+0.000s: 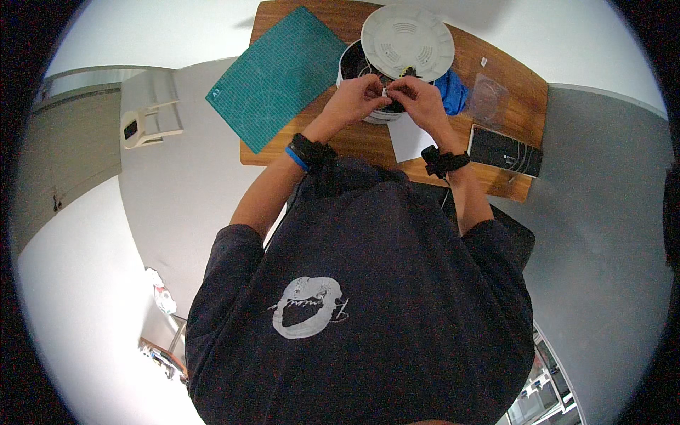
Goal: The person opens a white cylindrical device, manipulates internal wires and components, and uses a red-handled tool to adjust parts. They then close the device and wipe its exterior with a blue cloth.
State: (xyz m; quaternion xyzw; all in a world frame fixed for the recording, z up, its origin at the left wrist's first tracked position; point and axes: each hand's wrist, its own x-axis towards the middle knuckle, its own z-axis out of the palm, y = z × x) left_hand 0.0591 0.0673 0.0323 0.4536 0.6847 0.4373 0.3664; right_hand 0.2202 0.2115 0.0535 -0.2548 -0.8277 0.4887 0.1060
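Note:
Over a round white bucket [382, 118], my two hands meet with their fingertips nearly together. Thumb and fingers of my left hand [356, 99] pinch a small white piece [384, 92]. My right hand [419, 101] is closed in a pinch on the same piece from the other side; its exact kind is too small to make out. Thin light wires [366, 69] show in the bucket's dark inside, beside my left fingers. Just beyond my hands, a round white lid [407, 44] with vent slots leans tilted on the bucket's far right.
A green cutting mat [280, 78] lies left on the wooden table [520, 71]. Right of the bucket are a blue cloth-like thing [451, 92], a clear plastic package [487, 99] and a black box-like thing with cables [504, 150]. White paper [412, 140] lies nearer me.

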